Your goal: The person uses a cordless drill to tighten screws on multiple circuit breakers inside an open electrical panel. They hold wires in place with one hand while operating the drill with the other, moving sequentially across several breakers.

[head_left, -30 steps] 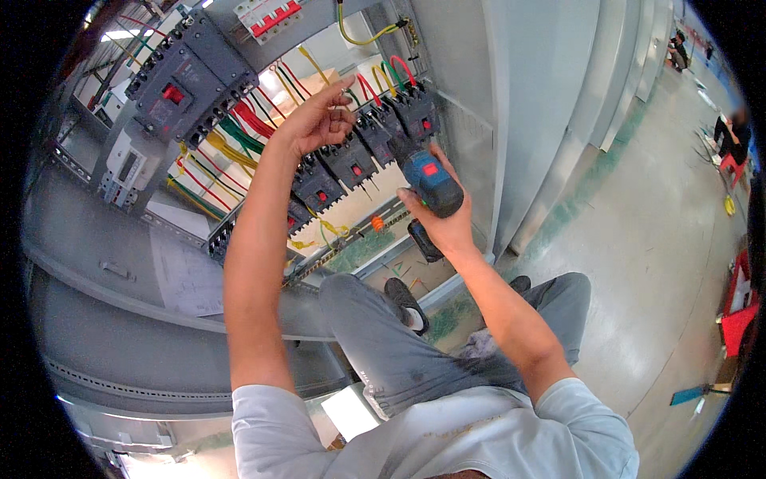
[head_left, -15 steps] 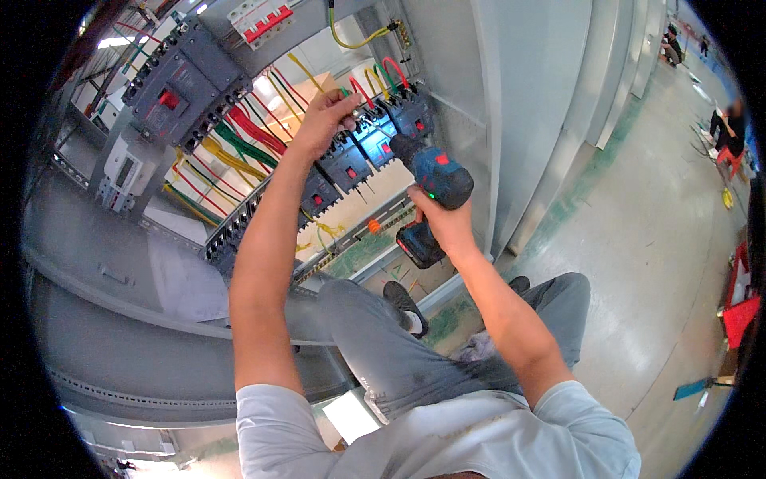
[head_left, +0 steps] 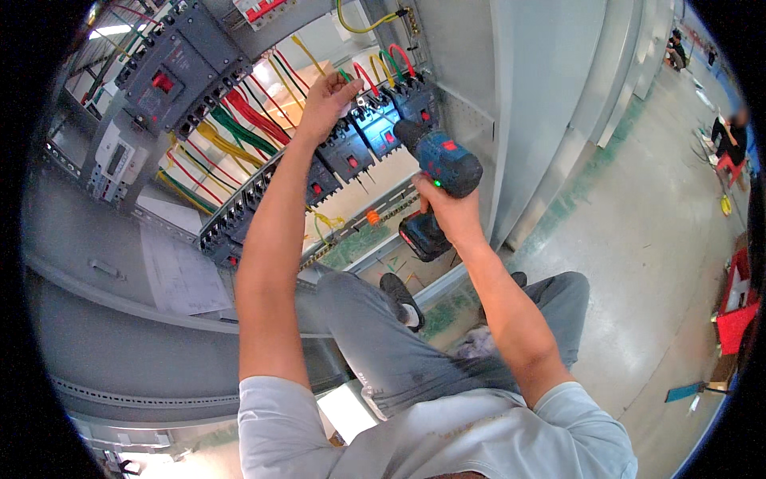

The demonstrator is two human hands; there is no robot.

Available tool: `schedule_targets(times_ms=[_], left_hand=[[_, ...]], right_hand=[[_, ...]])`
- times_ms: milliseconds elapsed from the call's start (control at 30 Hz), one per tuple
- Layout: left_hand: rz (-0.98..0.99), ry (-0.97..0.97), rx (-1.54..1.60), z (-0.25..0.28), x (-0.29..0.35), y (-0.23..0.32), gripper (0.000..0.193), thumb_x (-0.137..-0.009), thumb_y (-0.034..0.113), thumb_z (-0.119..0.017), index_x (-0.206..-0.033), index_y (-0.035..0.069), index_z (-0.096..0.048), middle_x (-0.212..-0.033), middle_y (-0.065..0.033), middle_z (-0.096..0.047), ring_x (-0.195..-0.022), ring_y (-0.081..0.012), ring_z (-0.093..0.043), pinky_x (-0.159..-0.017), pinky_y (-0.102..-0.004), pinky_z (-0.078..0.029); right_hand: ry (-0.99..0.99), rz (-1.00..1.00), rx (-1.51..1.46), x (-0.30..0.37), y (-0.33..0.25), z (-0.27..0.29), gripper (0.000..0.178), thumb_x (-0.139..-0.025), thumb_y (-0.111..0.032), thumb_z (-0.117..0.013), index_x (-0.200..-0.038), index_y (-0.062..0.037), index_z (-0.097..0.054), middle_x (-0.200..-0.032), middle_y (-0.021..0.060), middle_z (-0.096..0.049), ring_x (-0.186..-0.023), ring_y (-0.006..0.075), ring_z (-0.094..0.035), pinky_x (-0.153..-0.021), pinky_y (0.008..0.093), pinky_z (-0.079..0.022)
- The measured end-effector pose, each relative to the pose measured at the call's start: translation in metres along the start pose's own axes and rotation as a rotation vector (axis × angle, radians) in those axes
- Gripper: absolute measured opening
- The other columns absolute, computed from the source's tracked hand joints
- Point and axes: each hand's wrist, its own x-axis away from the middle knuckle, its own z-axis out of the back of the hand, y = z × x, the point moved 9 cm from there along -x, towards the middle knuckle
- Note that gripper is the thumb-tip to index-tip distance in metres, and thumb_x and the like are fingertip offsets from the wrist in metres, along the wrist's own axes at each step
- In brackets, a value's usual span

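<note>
My right hand point(head_left: 452, 214) is wrapped round the grip of a dark blue cordless drill point(head_left: 448, 162) with a black battery at its base. The drill's long bit points up and left at the top of a moulded-case circuit breaker point(head_left: 378, 134), whose face is lit blue-white. My left hand point(head_left: 325, 105) is closed in a pinch on a green wire point(head_left: 345, 76) at the upper terminals, just left of the bit tip. Its fingers hide the wire's end. Red, yellow and green wires loop into the breaker point(head_left: 416, 108) on the right.
A larger circuit breaker point(head_left: 177, 68) is mounted at upper left, above a meter point(head_left: 116, 160). Bundled red wires point(head_left: 254, 118) run behind my left forearm. The grey cabinet panel point(head_left: 535, 88) rises on the right. Other people sit far off near a red box point(head_left: 738, 323).
The view has shifted slightly. My left hand stays at the upper terminals and the drill still points at the same breaker; both grips look the same.
</note>
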Motion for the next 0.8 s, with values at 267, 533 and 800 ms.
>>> schedule_targets(times_ms=[267,533,800], left_hand=[[-0.046,0.051,0.009,-0.008,-0.008,0.003,0.020,-0.096,0.014,-0.075,-0.088,0.002,-0.061,-0.069,-0.0035,-0.063,-0.055,-0.0107,-0.059,-0.050,-0.0266,-0.044],[-0.022,0.087,-0.059,-0.007,-0.005,0.004,0.021,-0.093,0.015,-0.078,-0.088,0.000,-0.064,-0.073,-0.0055,-0.066,-0.062,-0.0128,-0.066,-0.057,-0.0273,-0.053],[0.041,0.072,-0.043,-0.012,-0.005,0.003,0.020,-0.094,0.015,-0.078,-0.093,0.000,-0.065,-0.079,-0.0042,-0.066,-0.068,-0.0135,-0.068,-0.062,-0.0272,-0.056]], right_hand=[[0.006,0.004,-0.061,0.006,0.018,0.008,0.020,-0.086,-0.010,-0.080,-0.100,-0.0029,-0.068,-0.077,0.0008,-0.066,-0.059,0.0105,-0.061,-0.054,0.0313,-0.050],[0.010,0.004,-0.014,0.012,0.013,0.006,0.021,-0.087,-0.009,-0.079,-0.103,-0.0031,-0.068,-0.081,0.0011,-0.067,-0.062,0.0104,-0.061,-0.056,0.0305,-0.050],[0.054,0.224,0.030,0.015,0.000,0.008,0.029,-0.088,-0.009,-0.081,-0.115,-0.0047,-0.070,-0.095,0.0026,-0.070,-0.080,0.0113,-0.066,-0.070,0.0288,-0.057]])
